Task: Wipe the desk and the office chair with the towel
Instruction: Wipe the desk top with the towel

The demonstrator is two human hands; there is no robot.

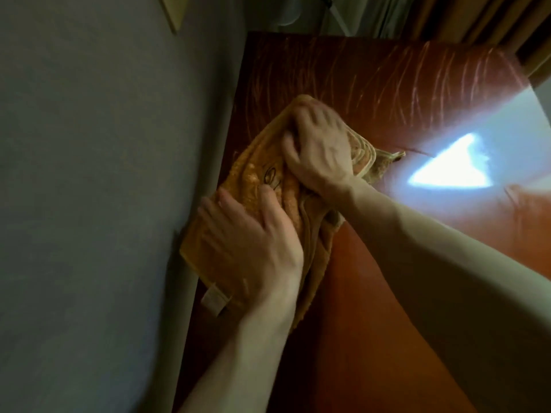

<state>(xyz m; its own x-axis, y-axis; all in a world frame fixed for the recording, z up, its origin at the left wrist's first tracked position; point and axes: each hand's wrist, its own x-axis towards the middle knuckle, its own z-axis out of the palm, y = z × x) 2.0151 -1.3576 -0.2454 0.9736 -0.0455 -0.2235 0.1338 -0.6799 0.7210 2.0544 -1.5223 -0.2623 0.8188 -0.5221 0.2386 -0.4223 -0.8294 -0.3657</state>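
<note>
My left hand (pixel 250 234) lies flat on the near end of the towel (pixel 253 174), fingers straight and a little spread, pressing the cloth down without gripping it. My right hand (pixel 319 147) sits on the far, bunched end with the thumb splayed towards the wall (pixel 89 204). Its fingers are blurred, so I cannot tell whether they lie flat or curl into the folds. The orange towel is crumpled on the desk (pixel 372 293), along its left edge and right up against the grey wall. A pale label (pixel 213 301) pokes out from its near corner beside my left wrist. To the right of my hands, a bright patch of light (pixel 456 168) glares off the reddish wood. A curtain (pixel 447 16) hangs beyond the desk's far edge.
</note>
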